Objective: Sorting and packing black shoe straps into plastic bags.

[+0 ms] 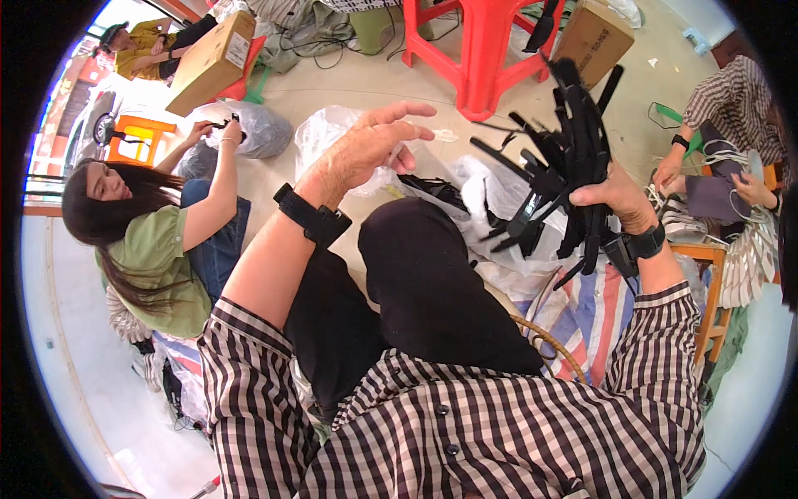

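My right hand (613, 200) grips a thick bundle of black plastic strips (565, 158), held upright above my right knee; loose ends splay out to the left and below. My left hand (370, 145) hovers over my raised left knee with fingers spread and nothing in it. Both wrists carry black bands. More black strips (432, 190) lie on a clear plastic bag (499, 195) on the floor between my hands.
A person in a green top (154, 249) sits at my left handling small black parts. Another person in a checked shirt (731, 108) works at the right. A red plastic stool (482, 50), cardboard boxes (212, 62) and plastic bags (258, 129) stand on the floor ahead.
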Demonstrator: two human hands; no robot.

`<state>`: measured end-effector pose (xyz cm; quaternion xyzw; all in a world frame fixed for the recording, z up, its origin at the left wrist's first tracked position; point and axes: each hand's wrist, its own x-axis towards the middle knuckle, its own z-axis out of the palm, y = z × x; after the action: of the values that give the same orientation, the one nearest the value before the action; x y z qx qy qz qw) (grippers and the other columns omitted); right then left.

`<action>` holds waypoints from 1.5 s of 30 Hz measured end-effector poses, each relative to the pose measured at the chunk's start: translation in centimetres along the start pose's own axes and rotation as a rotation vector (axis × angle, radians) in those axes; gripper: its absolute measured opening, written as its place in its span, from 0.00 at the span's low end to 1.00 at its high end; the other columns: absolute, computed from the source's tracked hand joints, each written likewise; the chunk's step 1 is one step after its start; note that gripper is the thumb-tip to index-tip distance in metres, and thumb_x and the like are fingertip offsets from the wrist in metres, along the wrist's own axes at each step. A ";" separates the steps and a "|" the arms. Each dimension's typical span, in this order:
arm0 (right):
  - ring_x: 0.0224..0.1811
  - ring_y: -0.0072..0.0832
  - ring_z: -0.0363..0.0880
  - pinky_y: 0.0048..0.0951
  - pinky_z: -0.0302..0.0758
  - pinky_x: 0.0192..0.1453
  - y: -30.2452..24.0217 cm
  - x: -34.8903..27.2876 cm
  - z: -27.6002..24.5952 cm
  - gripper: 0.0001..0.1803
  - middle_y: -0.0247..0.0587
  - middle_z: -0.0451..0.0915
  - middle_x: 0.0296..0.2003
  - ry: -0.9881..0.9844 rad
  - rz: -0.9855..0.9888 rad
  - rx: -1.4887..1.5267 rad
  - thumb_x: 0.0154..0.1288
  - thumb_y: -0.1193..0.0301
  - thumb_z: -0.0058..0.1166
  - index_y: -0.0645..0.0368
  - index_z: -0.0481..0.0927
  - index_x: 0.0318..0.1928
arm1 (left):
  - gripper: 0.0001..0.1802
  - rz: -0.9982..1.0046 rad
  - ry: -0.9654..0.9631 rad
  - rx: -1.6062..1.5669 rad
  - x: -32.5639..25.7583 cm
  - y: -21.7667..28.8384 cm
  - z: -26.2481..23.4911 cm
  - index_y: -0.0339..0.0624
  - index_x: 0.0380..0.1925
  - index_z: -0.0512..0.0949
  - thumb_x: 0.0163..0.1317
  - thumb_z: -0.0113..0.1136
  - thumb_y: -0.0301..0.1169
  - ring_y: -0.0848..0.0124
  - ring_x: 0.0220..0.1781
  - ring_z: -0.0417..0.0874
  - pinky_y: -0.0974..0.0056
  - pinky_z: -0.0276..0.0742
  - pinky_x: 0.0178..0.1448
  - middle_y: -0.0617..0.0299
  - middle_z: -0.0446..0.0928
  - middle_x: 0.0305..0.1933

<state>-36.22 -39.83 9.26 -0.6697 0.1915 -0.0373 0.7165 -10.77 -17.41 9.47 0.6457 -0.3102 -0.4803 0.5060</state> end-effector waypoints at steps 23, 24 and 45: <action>0.43 0.28 0.77 0.28 0.71 0.50 2.8 11.3 12.7 0.22 0.43 0.79 0.40 -0.256 -0.560 -0.477 0.49 0.72 0.60 0.64 0.73 0.47 | 0.29 0.190 -0.244 -0.102 -3.4 10.2 4.7 0.40 0.60 0.58 0.60 0.47 0.38 0.70 0.23 0.79 0.75 0.73 0.19 0.44 0.64 0.59; 0.43 0.29 0.75 0.29 0.71 0.45 1.9 11.0 12.1 0.16 0.42 0.75 0.40 -0.467 -0.409 -0.207 0.52 0.70 0.54 0.64 0.72 0.42 | 0.29 0.151 -0.306 -0.078 -3.5 10.3 5.6 0.40 0.60 0.58 0.60 0.47 0.38 0.70 0.23 0.80 0.75 0.73 0.20 0.45 0.65 0.58; 0.37 0.44 0.77 0.41 0.72 0.41 10.0 18.4 22.1 0.22 0.53 0.76 0.30 -0.130 -0.672 -1.147 0.49 0.68 0.56 0.66 0.71 0.45 | 0.28 0.384 0.029 -0.934 -11.5 10.7 2.2 0.34 0.62 0.53 0.65 0.40 0.34 0.70 0.36 0.68 0.68 0.68 0.43 0.43 0.62 0.57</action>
<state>-14.06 -23.66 -4.01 -0.9688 -0.0815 -0.1105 0.2064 -15.91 -11.20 23.11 0.2885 -0.1681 -0.4571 0.8244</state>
